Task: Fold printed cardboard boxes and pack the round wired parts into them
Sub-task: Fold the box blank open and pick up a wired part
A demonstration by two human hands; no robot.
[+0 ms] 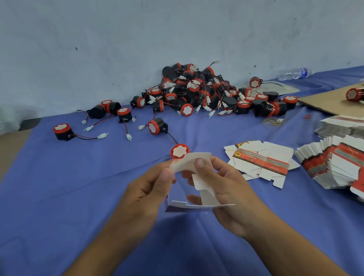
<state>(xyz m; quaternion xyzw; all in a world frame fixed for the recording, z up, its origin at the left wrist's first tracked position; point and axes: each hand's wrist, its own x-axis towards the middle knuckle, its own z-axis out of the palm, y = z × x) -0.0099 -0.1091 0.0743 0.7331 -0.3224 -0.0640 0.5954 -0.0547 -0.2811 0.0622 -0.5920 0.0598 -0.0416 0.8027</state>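
Blue cloth (71, 191) spread flat under a scuffed pale wall, with a heap of parts (197, 92) at far centre, wires and white plugs tangled through it, and a few strays trailing off to the left. Near centre, a half-opened box (192, 165) raised between both hands: left hand (152, 191) pinching the left edge of the upper flap, right hand (222, 185) gripping the right side with the thumb pressed on the flap and fingers curled behind the card. Just beyond the flap, one red-faced part (179, 151), close to the box but not inside it. Probably still forming the box, packing yet to come. Risk from here: thin card creasing off its score lines under an uneven squeeze, leaving a crooked box; later, a wire or plug caught under a closing flap, or a part pulled from the heap dragging its tangled neighbours along. Only the white inner face visible, print turned away; lower edge smeared by motion blur, so flap positions there hard to read. Body of the nearest part hidden behind the card, so impossible to say whether lying on the cloth or touching the box. To the right, a stack of flats (344, 163) cut off by the frame.
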